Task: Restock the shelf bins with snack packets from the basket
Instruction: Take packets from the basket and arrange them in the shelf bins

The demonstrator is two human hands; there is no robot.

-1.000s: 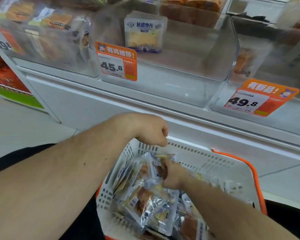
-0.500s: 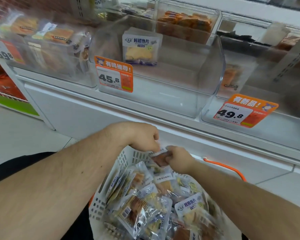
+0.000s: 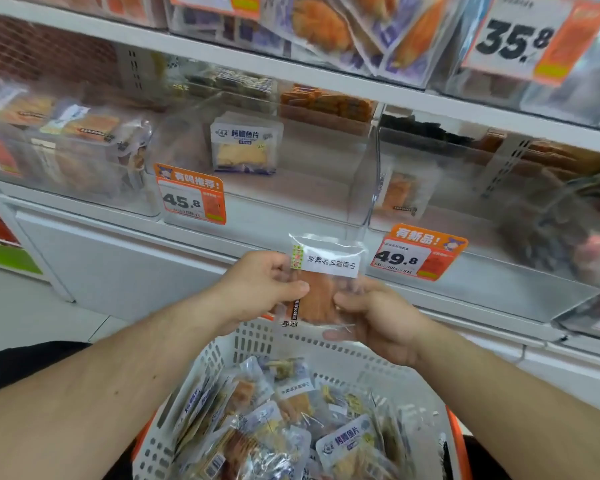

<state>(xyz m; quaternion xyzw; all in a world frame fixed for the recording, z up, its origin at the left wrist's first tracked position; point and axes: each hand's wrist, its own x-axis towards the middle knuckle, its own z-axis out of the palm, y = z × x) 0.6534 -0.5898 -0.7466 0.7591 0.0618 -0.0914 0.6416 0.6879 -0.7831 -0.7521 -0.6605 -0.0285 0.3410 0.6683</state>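
Head view, two hands (image 3: 260, 289) (image 3: 381, 317) pinching one clear packet (image 3: 321, 271), one basket (image 3: 253, 341) below

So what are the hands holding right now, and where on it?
One clear snack packet, raised above the basket. The left hand pinches its left edge; the right hand grips its lower right corner.

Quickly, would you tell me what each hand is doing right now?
Left hand: pinching the clear snack packet at its left edge.
Right hand: gripping the same packet from the right.
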